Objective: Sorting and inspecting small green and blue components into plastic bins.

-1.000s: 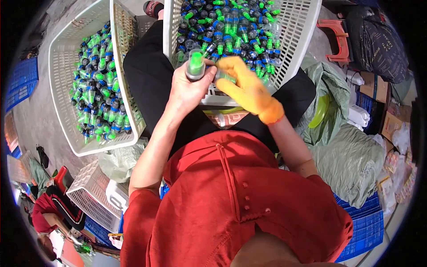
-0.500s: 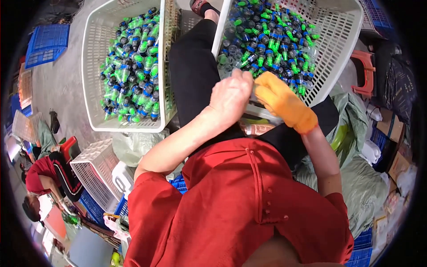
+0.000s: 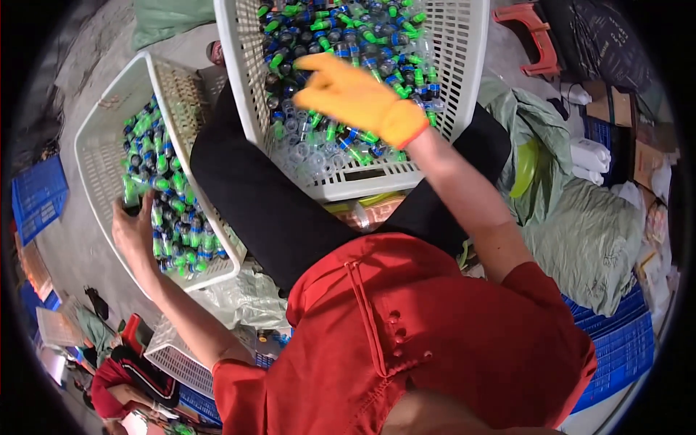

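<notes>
My left hand (image 3: 135,230) is at the outer side of the left white basket (image 3: 109,112), its thumb and fingers around a small bottle-shaped piece (image 3: 133,191) with a green top and a dark end. Below it in that basket lie many similar green, blue and black plastic pieces (image 3: 177,217). In an orange-yellow glove, my right hand (image 3: 355,98) hovers over the white basket between my knees (image 3: 458,69), blurred by motion. Its fingers are spread and I see nothing in them. Beneath it are more green, blue and black pieces (image 3: 362,36), with clear plastic cups (image 3: 308,156) toward the near edge.
My black-trousered legs (image 3: 254,185) flank the nearer basket. A red stool (image 3: 533,36) stands at the far right, beside grey-green sacking (image 3: 580,235). Blue crates (image 3: 623,348) lie at lower right, another blue crate (image 3: 40,196) at left. Another person (image 3: 119,391) bends at lower left.
My hands were together over the nearer basket's near edge. Now the left has swung out to the left basket, and the gloved right has moved away over the pieces. The view has turned.
</notes>
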A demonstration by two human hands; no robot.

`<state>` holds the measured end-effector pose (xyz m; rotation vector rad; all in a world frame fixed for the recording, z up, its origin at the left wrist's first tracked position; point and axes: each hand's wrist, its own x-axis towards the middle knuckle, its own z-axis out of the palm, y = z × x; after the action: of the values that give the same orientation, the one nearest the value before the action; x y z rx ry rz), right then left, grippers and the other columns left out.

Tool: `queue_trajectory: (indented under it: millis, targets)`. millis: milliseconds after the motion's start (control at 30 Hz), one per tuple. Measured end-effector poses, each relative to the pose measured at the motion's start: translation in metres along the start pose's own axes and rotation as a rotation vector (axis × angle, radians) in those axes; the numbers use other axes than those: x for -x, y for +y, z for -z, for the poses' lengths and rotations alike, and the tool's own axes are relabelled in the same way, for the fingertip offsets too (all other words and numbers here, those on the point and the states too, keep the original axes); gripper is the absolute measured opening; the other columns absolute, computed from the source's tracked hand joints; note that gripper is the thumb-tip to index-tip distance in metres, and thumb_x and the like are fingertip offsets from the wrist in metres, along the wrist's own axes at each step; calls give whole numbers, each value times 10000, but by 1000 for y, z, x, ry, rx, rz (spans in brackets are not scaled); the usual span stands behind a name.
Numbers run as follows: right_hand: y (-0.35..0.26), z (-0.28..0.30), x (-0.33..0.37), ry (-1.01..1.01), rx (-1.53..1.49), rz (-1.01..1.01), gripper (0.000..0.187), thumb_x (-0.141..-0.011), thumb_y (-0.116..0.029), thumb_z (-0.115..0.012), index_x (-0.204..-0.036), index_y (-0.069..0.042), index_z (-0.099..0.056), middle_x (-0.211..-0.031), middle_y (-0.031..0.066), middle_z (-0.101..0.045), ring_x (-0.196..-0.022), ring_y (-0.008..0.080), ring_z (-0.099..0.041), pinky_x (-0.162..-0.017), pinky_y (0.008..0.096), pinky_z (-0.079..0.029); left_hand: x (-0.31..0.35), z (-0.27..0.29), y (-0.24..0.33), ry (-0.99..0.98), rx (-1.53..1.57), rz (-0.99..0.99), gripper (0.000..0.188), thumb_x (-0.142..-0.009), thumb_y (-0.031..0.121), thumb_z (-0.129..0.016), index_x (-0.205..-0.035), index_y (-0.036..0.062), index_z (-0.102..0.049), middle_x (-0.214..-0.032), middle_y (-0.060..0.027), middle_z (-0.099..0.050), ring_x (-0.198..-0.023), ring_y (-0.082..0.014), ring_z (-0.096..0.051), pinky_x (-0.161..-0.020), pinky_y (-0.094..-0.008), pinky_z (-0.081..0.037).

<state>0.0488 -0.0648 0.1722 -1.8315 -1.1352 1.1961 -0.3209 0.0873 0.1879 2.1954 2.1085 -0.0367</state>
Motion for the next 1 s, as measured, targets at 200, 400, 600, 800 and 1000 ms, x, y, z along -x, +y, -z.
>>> queue_trajectory:
  millis: [200,400,600,800,1000]
  targets:
    - [153,122,-10,497,873,43,367,-786,-254,-627,-1123,-119,-573,-1003,75,-621,-885,268,-596,-763,338,-476,6,-34,157,3,563,-448,340,-826,265,-712,-1084,51,-651,-974,-111,-679,-841,-238,-642,-744,-329,-507]
    - [199,138,-74,461,1163,536,465,-632,-171,-663,-1078,-66,-584,-1096,170,-599,-1025,375,-558,-881,439,-444,15,-158,331,-165,293,-764,191,-813,223,-613,-872,46,-574,-737,-135,-634,-614,-318,-646,-517,-445,-512]
    - [226,151,-70,408,1041,565,468,-697,-160,-660,-1134,-21,-567,-1233,177,-551,-1093,389,-518,-953,440,-406,30,-250,343,293,344,-823,167,-691,96,-590,-853,59,-568,-750,-159,-605,-531,-309,-566,-468,-423,-466]
    - [234,129,-76,339,1302,343,204,-727,-56,-573,-929,-39,-562,-1042,139,-575,-832,325,-540,-753,389,-442,44,-190,241,-168,656,-553,229,-729,73,-647,-906,55,-503,-787,-151,-567,-565,-297,-540,-532,-407,-469]
    - [144,104,-32,474,286,249,290,-841,-76,-552,-1125,-35,-584,-1014,91,-600,-833,218,-565,-788,311,-467,88,-116,214,-809,1657,60,223,-865,172,-665,-999,83,-511,-757,-44,-539,-569,-140,-509,-514,-256,-443]
